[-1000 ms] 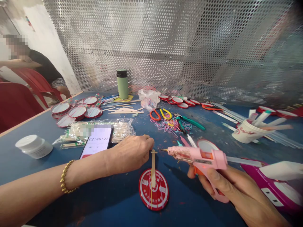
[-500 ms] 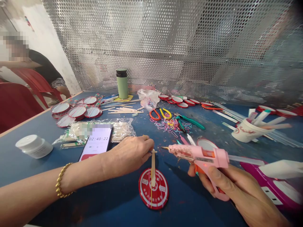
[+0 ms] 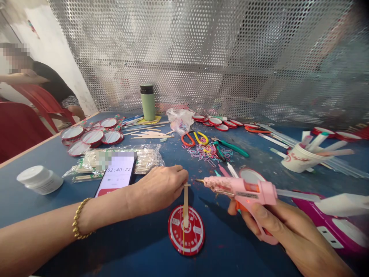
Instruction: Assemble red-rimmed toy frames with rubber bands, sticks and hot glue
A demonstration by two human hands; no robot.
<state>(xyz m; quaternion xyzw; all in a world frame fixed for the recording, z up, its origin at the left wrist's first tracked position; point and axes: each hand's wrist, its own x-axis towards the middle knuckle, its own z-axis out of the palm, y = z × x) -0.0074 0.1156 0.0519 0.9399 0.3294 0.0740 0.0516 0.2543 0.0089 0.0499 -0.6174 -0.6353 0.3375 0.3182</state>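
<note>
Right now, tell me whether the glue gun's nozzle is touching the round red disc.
Apart. The head view shows blue tabletop between the nozzle and the red disc.

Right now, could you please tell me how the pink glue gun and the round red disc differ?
The glue gun is pistol-shaped with a narrow nozzle, while the disc is round. The gun is mainly pink; the disc is red with white printing. The gun is held in the right hand, whereas the disc lies on the blue table. Both have a stick extending from them: translucent on the gun, wooden on the disc.
</note>
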